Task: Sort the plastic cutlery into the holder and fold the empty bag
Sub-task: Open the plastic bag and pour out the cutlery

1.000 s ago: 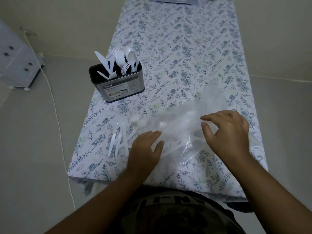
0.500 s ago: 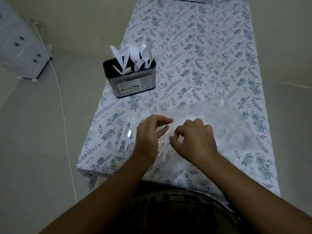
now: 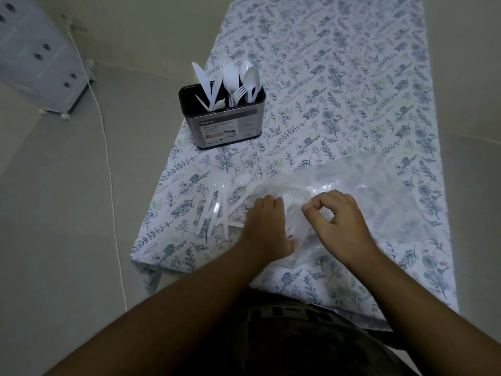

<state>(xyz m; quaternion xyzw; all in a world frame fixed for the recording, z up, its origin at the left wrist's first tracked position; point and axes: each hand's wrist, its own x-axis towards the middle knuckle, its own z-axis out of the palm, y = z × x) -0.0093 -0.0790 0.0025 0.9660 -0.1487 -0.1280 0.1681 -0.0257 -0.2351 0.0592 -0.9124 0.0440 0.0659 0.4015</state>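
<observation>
The clear bag (image 3: pixel 360 191) lies crumpled on the cloth (image 3: pixel 339 90), at about four o'clock from the holder (image 3: pixel 222 123), and a white fork (image 3: pixel 291 202) is seen at its mouth, so emptying is judged unfinished. The bag is pressed down by the left hand (image 3: pixel 267 226), fingers together; plastic film appears pinched by the right hand (image 3: pixel 339 223). Next, the fork would need drawing out. Loose spoons (image 3: pixel 219 204) lie at nine o'clock from the hands.
</observation>
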